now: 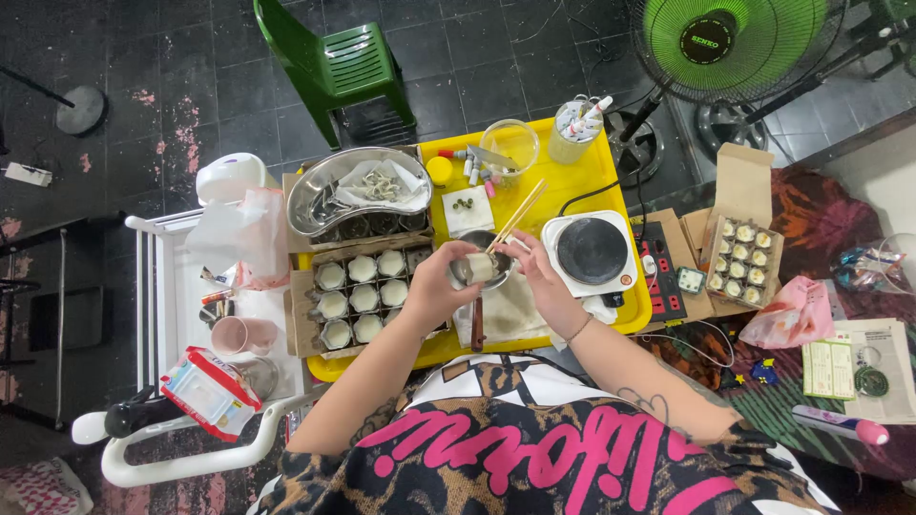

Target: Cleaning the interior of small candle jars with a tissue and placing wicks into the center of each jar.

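Left hand (434, 286) fingers pinch a small pale cup (480, 268) over the dark metal pan (480, 250); right hand (539, 277) fingers pinch wooden chopsticks (515, 216) (tips inside). A tilt could spill it onto the yellow tray (592, 172).

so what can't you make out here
Head view, the only one:
- Small jar: contents hidden by the left hand.
- Pan: inside blocked by the jar and both hands.
- Right hand: grip on the chopsticks too small to read.
- Fan: cut off by the top edge.
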